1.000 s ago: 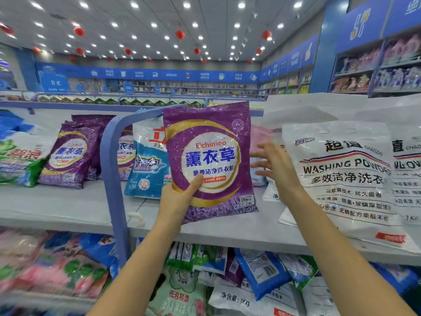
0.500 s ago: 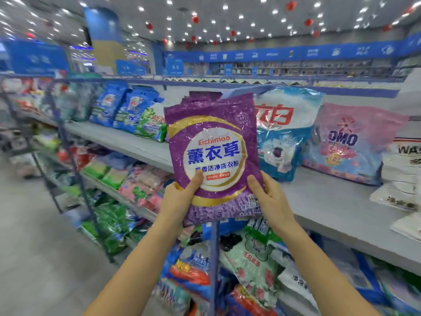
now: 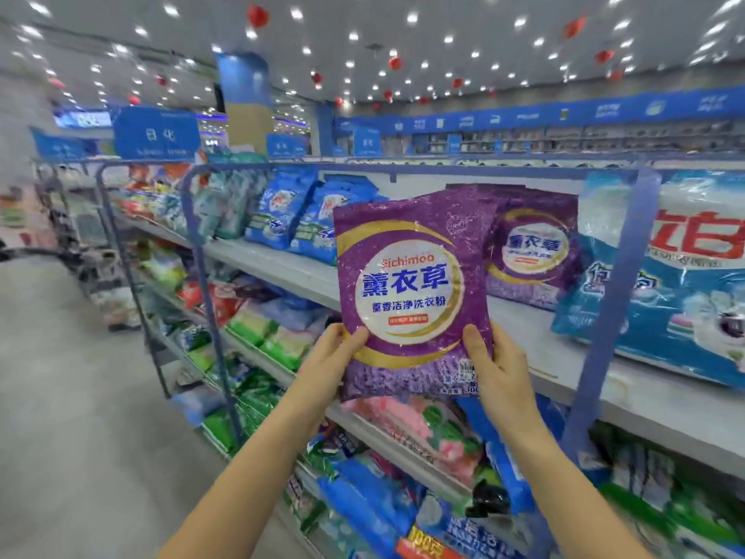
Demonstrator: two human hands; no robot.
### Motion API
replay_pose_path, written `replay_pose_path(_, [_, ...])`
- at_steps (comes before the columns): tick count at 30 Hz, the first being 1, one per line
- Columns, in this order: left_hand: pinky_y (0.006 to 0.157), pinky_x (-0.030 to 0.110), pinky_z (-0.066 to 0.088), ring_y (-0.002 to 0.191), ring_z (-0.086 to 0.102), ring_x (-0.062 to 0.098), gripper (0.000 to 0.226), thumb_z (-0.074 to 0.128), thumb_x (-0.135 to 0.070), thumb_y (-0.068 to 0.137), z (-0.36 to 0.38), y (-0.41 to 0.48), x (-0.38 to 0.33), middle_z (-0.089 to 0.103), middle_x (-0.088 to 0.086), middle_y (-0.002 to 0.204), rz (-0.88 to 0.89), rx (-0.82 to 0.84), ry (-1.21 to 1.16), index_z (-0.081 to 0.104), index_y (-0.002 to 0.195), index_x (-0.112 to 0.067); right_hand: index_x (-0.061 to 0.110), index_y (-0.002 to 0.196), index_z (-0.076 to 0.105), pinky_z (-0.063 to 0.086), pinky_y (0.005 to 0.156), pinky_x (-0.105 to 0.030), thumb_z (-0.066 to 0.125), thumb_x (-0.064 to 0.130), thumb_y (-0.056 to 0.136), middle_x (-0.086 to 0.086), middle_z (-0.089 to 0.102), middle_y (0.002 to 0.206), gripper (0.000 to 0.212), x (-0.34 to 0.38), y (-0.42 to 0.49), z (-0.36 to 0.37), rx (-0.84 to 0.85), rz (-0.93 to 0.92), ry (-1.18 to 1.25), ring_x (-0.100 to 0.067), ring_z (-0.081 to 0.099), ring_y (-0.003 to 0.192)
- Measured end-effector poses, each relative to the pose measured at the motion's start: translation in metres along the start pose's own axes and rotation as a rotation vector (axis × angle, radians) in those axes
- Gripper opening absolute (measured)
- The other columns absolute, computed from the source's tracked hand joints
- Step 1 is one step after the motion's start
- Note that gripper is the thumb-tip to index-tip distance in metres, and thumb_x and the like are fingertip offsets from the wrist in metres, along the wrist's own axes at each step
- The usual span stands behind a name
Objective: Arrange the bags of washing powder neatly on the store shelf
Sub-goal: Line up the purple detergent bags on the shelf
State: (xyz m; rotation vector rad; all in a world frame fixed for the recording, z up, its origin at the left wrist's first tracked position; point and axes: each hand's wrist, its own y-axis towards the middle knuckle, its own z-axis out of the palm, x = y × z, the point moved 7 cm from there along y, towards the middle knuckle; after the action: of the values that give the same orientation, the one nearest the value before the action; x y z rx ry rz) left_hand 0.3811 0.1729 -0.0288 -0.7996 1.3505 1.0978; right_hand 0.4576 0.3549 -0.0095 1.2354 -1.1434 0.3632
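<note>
The purple bag (image 3: 411, 292) of washing powder stands upright in the air, gripped at its two lower corners. Its long axis runs bottom to top, close to vertical, with the sealed top edge pointing up above the fingers and the printed face turned toward the person, the lettering the right way up.

The left hand (image 3: 326, 365) grasps the lower left corner: the left thumb (image 3: 354, 336) lies on the front of the bag and the other fingers are curled out of sight behind it. The right hand (image 3: 498, 369) grasps the lower right corner in the same way, with the right thumb (image 3: 473, 340) pressed on the front beside the yellow arc.

The bag hangs in front of the grey shelf (image 3: 665, 401), not resting on it. Past the right fingers, a second purple bag (image 3: 532, 252) of the same print leans on that shelf, partly hidden by the held one. Further right stand a blue upright post (image 3: 608, 316) and a large blue-and-white bag (image 3: 685, 292). Beyond the left fingers, blue bags (image 3: 282, 211) lean in a row on the same shelf. Below both hands, pink and green bags (image 3: 407, 421) lie on a lower shelf.
</note>
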Motion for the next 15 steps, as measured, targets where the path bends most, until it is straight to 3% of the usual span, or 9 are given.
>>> replay_pose_path(2, [0.077,0.032,0.056,0.089,0.069,0.008,0.016,0.051,-0.031,0.093,-0.013,0.024,-0.005,0.068,-0.012,0.103,0.03,0.084,0.042,0.054,0.109,-0.032,0.032,0.096,0.061,0.049,0.081,-0.022,0.042,0.051,0.091,0.016,0.069,0.094,0.027,-0.005,0.015,0.013,-0.062,0.008,-0.002,-0.006,0.063,0.092])
replay_pose_path(5, [0.065,0.023,0.055,0.084,0.07,0.008,0.023,0.051,-0.022,0.094,-0.017,0.061,-0.016,0.071,-0.011,0.095,0.06,0.204,0.004,0.051,0.114,-0.033,0.033,0.099,0.06,0.045,0.079,-0.012,0.042,0.041,0.088,0.017,0.067,0.097,0.022,-0.005,0.039,0.023,-0.117,0.023,-0.038,0.004,0.061,0.093])
replay_pose_path(7, [0.065,0.021,0.054,0.084,0.07,0.008,0.027,0.05,-0.018,0.094,-0.011,0.088,-0.024,0.072,-0.01,0.093,0.075,0.272,-0.005,0.05,0.118,-0.031,0.037,0.1,0.057,0.041,0.075,-0.007,0.041,0.038,0.092,0.021,0.064,0.101,0.018,-0.008,0.058,0.022,-0.119,0.054,-0.094,0.008,0.059,0.092])
replay_pose_path(9, [0.067,0.021,0.054,0.08,0.069,0.007,0.025,0.05,-0.016,0.094,-0.002,0.117,-0.029,0.073,-0.012,0.085,0.101,0.316,-0.002,0.051,0.113,-0.033,0.039,0.104,0.055,0.042,0.081,-0.01,0.042,0.043,0.092,0.022,0.062,0.107,0.018,-0.017,0.077,0.015,-0.106,0.109,-0.138,0.005,0.057,0.099])
replay_pose_path(11, [0.062,0.017,0.052,0.072,0.068,0.002,0.021,0.051,-0.016,0.094,0.008,0.146,-0.033,0.072,-0.016,0.075,0.114,0.333,0.002,0.051,0.103,-0.035,0.034,0.116,0.053,0.046,0.092,-0.024,0.045,0.05,0.09,0.012,0.062,0.117,0.032,-0.025,0.098,0.007,-0.105,0.149,-0.187,-0.007,0.058,0.106])
replay_pose_path(13, [0.057,0.014,0.051,0.071,0.068,0.002,0.015,0.052,-0.016,0.094,0.019,0.173,-0.034,0.073,-0.013,0.079,0.103,0.37,-0.004,0.055,0.105,-0.027,0.027,0.111,0.055,0.051,0.076,-0.026,0.046,0.037,0.094,-0.005,0.064,0.11,0.021,-0.026,0.117,-0.002,-0.121,0.158,-0.218,-0.024,0.061,0.09])
replay_pose_path(15, [0.058,0.016,0.051,0.081,0.067,0.009,0.021,0.053,-0.016,0.094,0.032,0.199,-0.032,0.071,-0.003,0.098,0.082,0.4,-0.004,0.056,0.114,-0.014,0.024,0.098,0.056,0.046,0.054,-0.014,0.046,0.027,0.095,-0.005,0.065,0.089,0.011,-0.03,0.135,-0.011,-0.139,0.16,-0.262,-0.018,0.06,0.066])
